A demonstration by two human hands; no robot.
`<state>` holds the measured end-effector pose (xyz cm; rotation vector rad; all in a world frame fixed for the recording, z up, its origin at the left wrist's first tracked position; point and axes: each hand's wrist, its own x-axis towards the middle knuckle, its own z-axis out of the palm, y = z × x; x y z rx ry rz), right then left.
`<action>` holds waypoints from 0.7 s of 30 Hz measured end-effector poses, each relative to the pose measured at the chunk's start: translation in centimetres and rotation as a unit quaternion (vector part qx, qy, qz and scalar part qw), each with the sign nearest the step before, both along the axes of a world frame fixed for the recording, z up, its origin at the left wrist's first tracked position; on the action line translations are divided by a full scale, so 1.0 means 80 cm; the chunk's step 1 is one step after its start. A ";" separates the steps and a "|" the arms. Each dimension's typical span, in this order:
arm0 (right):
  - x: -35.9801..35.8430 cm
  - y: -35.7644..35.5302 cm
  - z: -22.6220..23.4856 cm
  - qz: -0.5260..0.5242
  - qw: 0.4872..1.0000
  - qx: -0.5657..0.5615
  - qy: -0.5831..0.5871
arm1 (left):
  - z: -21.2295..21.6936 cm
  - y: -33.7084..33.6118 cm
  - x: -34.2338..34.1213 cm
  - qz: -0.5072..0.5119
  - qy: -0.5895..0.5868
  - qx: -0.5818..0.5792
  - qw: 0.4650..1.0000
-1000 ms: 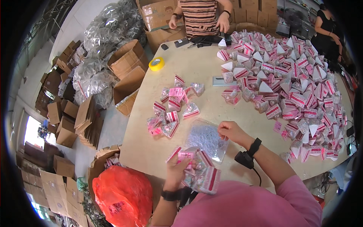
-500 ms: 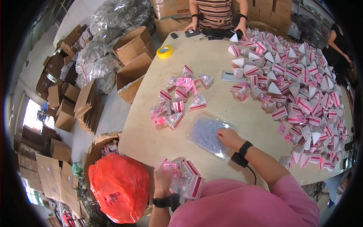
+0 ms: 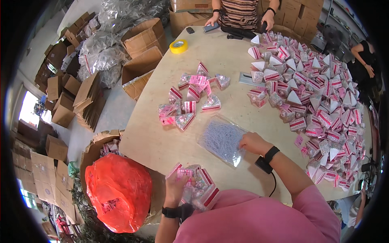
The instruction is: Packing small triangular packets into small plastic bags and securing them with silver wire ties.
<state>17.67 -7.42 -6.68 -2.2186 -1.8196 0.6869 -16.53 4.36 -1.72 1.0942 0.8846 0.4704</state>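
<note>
My left hand [image 3: 174, 190] grips a bunch of wedge-shaped clear packs [image 3: 202, 188] with pink and white striped edges and pink tags, held close to my body at the table's near edge. A flat clear plastic bag [image 3: 233, 158] filled with thin pale blue-white strings [image 3: 221, 137] lies before me on the table. At the right side of that bag rests my right hand [image 3: 256, 143], its fingers pinched together over the strings. What sits between those fingertips is too small to make out. Further off lies a loose group of similar wedge packs [image 3: 193, 94].
A big heap of wedge packs [image 3: 320, 93] covers the table's right side. Yellow tape [image 3: 178, 46] lies at the far left, and a red plastic bag [image 3: 117, 190] fills a carton beside me. Across the table, another person's hand [image 3: 268, 19] holds a dark object.
My right hand has shifted slightly right, to the bag's edge, from over the strings. My left hand still holds its packs. The person opposite has raised a hand with a dark object.
</note>
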 end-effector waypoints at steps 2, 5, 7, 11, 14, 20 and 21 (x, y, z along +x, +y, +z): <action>-0.004 -0.001 -0.005 0.016 0.999 0.029 0.013 | -0.003 0.000 0.003 -0.007 -0.016 -0.016 1.000; -0.010 0.007 -0.016 0.010 1.000 -0.013 0.003 | 0.007 -0.004 0.014 0.001 -0.018 -0.040 0.999; -0.013 0.008 -0.030 0.016 1.000 -0.023 -0.012 | 0.002 -0.005 0.015 -0.010 -0.021 -0.022 0.999; -0.002 0.010 -0.038 -0.006 1.000 -0.013 0.016 | 0.006 -0.006 0.019 -0.016 -0.032 -0.021 0.999; 0.003 0.007 0.008 -0.104 0.978 0.098 0.151 | 0.010 -0.008 0.018 0.006 -0.025 -0.024 0.999; -0.007 -0.022 0.097 -0.245 0.865 0.225 0.376 | 0.026 -0.008 0.037 -0.019 -0.030 -0.026 0.999; -0.009 -0.029 0.101 -0.247 0.831 0.248 0.433 | 0.025 -0.008 0.041 -0.024 -0.044 -0.028 0.998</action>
